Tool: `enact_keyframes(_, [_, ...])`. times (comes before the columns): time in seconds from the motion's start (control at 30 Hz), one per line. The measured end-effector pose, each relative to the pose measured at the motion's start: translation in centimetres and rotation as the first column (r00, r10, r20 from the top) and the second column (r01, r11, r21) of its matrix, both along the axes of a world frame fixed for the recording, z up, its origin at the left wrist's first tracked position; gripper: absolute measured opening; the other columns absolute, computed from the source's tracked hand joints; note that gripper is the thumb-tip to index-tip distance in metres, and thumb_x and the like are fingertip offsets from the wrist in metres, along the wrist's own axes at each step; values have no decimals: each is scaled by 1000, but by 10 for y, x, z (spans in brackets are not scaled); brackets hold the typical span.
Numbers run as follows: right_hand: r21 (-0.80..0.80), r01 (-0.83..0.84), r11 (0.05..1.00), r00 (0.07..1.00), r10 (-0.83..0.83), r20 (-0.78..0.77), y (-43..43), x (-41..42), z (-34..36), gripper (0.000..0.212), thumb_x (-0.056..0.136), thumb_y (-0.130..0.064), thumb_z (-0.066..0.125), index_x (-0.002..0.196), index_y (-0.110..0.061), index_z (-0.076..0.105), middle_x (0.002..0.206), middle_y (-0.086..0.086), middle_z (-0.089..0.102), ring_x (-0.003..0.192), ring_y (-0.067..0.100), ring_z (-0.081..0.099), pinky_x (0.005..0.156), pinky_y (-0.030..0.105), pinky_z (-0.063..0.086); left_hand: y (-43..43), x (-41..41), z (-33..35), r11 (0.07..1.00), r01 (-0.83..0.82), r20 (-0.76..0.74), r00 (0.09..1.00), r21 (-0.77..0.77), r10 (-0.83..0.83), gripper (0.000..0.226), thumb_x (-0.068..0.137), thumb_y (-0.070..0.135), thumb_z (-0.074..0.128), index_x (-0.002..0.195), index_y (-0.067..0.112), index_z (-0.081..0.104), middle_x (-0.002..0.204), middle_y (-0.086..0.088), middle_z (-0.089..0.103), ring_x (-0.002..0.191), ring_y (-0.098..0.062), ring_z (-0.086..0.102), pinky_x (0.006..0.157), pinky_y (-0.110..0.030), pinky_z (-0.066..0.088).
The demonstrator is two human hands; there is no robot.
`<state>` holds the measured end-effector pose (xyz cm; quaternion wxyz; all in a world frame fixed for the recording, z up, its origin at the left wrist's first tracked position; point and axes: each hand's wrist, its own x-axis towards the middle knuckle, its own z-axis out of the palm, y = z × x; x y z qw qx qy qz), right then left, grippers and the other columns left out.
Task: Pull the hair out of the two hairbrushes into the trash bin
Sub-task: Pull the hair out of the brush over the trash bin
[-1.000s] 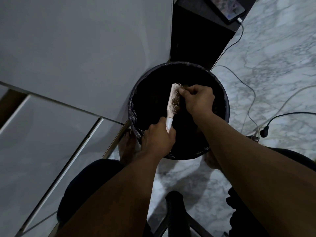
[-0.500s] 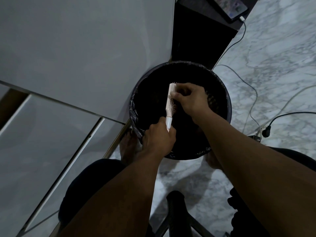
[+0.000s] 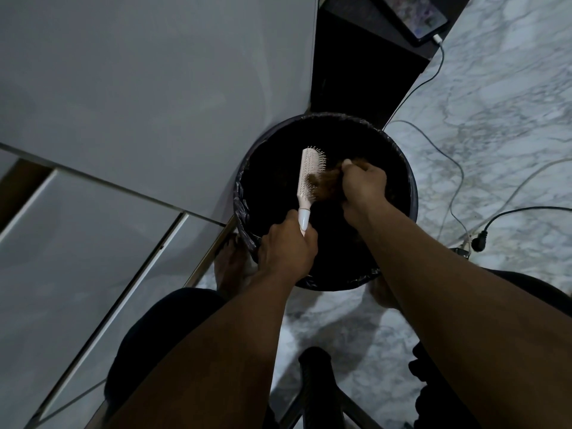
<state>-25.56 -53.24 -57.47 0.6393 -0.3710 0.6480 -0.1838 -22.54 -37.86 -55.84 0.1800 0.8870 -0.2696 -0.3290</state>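
A pale pink hairbrush with a white handle tip stands upright over the round black trash bin, which has a dark liner. My left hand grips its handle from below. My right hand is to the right of the bristles, pinching a brown clump of hair that stretches from the bristles to my fingers. Only this one hairbrush is in view.
A pale cabinet fills the left side. A dark stand behind the bin carries a phone on a charging cable. More cables and a plug lie on the marble floor at right. My knees and a black stool leg are below.
My right hand has moved right, away from the bristles, drawing a clump of brown hair off the brush. My left hand keeps the handle in place.
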Motion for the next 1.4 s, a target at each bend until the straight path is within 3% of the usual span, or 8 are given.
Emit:
enact_keyframes(0.23, [-149,-482,864,866,495,72,11,2,3,53,79,-5,80,126,-14,58,115,12,71,102,27,72,86,44,62,-2,3,1,995,-97,-12,995,-3,97,26,97,36,51,110,15,59,99,-11,66,89,-36,63,76,-44,52])
enact_keyframes(0.33, [-199,-563,802,819,574,0,12,-1,0,32,80,1,81,110,-3,71,105,17,76,92,34,76,75,44,64,0,3,-1,992,-129,-21,991,-1,129,24,97,36,51,105,15,59,97,-11,67,88,-37,64,76,-45,53])
enact_keyframes(0.53, [-81,-311,947,940,319,121,5,-1,9,10,88,11,66,93,2,68,83,12,75,68,24,77,51,27,59,-2,2,-1,996,-90,-14,996,15,90,26,96,40,50,106,17,58,98,-11,66,89,-37,64,78,-45,53])
enact_keyframes(0.67, [85,-154,984,976,137,171,-3,1,11,18,93,10,52,89,-2,65,84,14,72,67,25,69,58,35,63,-2,4,-2,989,-146,-28,989,8,147,25,96,37,51,105,15,60,99,-12,68,91,-38,65,80,-47,55])
enact_keyframes(0.8, [74,-283,956,953,271,138,-3,0,4,27,84,-3,62,109,-13,64,109,15,74,99,33,74,82,48,62,-2,4,0,986,-168,-31,985,5,168,24,96,36,52,102,14,60,97,-11,68,89,-36,66,79,-47,55])
enact_keyframes(1.0, [-210,-567,797,811,584,28,12,-1,0,66,76,-10,87,136,-13,60,126,4,67,115,18,65,100,35,55,-4,1,1,996,-83,-12,996,39,84,27,96,36,52,112,15,59,103,-12,66,92,-37,64,75,-41,51])
enact_keyframes(1.2, [-175,-414,893,909,417,-19,7,-5,1,12,80,-1,82,88,-1,74,87,14,73,73,28,74,66,39,63,-3,2,1,996,-90,-13,996,13,90,24,95,39,52,106,19,60,97,-10,67,88,-36,65,78,-47,55])
enact_keyframes(1.4, [-78,-164,983,986,163,-22,-15,-6,4,15,92,6,61,84,-6,64,81,12,65,56,21,63,55,31,60,-2,4,-1,990,-138,-24,990,-5,138,23,96,37,53,102,16,60,95,-9,68,86,-34,65,75,-42,53])
